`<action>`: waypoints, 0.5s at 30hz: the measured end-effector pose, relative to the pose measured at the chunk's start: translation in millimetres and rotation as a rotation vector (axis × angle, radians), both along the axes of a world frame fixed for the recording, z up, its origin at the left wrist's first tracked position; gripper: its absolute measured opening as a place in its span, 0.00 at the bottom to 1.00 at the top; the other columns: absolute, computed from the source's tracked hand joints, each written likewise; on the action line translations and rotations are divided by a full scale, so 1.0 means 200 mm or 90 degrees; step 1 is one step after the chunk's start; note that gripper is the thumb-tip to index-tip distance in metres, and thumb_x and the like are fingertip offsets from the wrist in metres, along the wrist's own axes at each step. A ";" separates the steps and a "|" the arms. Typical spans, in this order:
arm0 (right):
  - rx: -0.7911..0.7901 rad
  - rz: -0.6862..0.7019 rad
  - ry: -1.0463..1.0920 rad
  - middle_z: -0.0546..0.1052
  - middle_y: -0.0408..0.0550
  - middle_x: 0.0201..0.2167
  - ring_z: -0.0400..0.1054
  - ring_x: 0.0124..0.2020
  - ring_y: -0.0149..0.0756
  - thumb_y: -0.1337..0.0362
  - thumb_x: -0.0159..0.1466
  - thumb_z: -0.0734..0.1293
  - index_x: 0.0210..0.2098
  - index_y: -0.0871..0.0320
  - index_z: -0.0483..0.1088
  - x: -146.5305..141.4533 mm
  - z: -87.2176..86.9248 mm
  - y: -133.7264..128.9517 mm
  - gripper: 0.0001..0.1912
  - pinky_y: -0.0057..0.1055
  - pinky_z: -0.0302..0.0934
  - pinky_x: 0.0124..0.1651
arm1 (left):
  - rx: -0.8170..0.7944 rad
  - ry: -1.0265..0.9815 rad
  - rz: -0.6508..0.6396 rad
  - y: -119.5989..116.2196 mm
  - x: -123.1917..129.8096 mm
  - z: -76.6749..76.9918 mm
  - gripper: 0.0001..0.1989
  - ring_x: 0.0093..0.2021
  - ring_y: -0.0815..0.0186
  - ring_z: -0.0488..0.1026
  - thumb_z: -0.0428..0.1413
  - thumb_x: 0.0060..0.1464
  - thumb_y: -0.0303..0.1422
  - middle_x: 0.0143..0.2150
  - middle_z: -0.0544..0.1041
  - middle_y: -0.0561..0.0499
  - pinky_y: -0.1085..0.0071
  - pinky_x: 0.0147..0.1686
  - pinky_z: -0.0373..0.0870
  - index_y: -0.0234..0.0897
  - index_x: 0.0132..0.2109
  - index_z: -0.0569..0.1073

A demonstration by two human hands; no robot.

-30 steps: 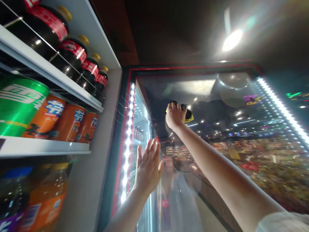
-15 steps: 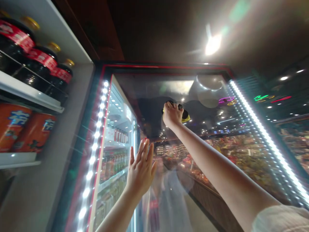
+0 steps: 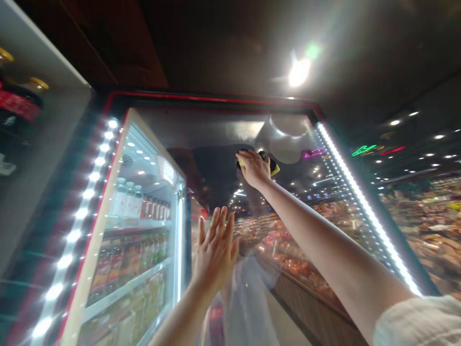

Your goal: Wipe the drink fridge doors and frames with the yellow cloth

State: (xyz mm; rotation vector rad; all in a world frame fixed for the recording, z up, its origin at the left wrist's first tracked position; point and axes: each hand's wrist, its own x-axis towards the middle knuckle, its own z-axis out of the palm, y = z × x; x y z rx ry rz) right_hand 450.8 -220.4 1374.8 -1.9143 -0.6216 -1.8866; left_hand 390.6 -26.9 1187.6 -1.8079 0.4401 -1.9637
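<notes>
My right hand (image 3: 255,168) is pressed up high on a glass door (image 3: 216,168), over a yellow-and-black cloth (image 3: 275,170). Most of the cloth is hidden under the palm and fingers; its edges show to the right and left. Lower on the same pane is my left hand (image 3: 214,247), palm toward the glass with its fingers stretched out and nothing in it. Whether that palm fully touches the pane, I cannot tell.
Bright LED strips (image 3: 74,235) run along both sides of the door frame. To the left, a shelf holds dark bottles (image 3: 21,103) with red labels. Reflected or seen through the glass are a drinks fridge (image 3: 126,288) and food displays (image 3: 288,250).
My view has swung right, so the door frame and bottles sit further left. The right hand's fingers lie flatter over the cloth. The left hand stays spread at the glass.
</notes>
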 end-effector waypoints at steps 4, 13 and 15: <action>0.111 -0.015 0.044 0.67 0.45 0.70 0.57 0.68 0.51 0.61 0.72 0.57 0.66 0.45 0.66 0.13 0.04 -0.27 0.25 0.57 0.58 0.63 | 0.016 -0.024 -0.020 -0.15 0.08 0.00 0.34 0.76 0.52 0.53 0.49 0.69 0.33 0.74 0.60 0.41 0.46 0.76 0.39 0.34 0.77 0.48; 0.085 -0.011 0.008 0.72 0.40 0.66 0.60 0.66 0.46 0.64 0.71 0.58 0.62 0.41 0.69 0.27 0.01 -0.51 0.24 0.53 0.58 0.63 | 0.030 -0.002 -0.082 -0.44 0.25 0.00 0.35 0.75 0.50 0.54 0.48 0.69 0.35 0.75 0.58 0.41 0.41 0.74 0.42 0.38 0.77 0.46; 0.105 -0.006 0.017 0.71 0.37 0.66 0.58 0.68 0.45 0.61 0.72 0.58 0.63 0.39 0.68 0.32 0.07 -0.62 0.23 0.54 0.56 0.65 | 0.033 -0.008 -0.089 -0.50 0.29 0.00 0.34 0.75 0.50 0.54 0.47 0.69 0.35 0.75 0.59 0.41 0.42 0.75 0.41 0.38 0.77 0.47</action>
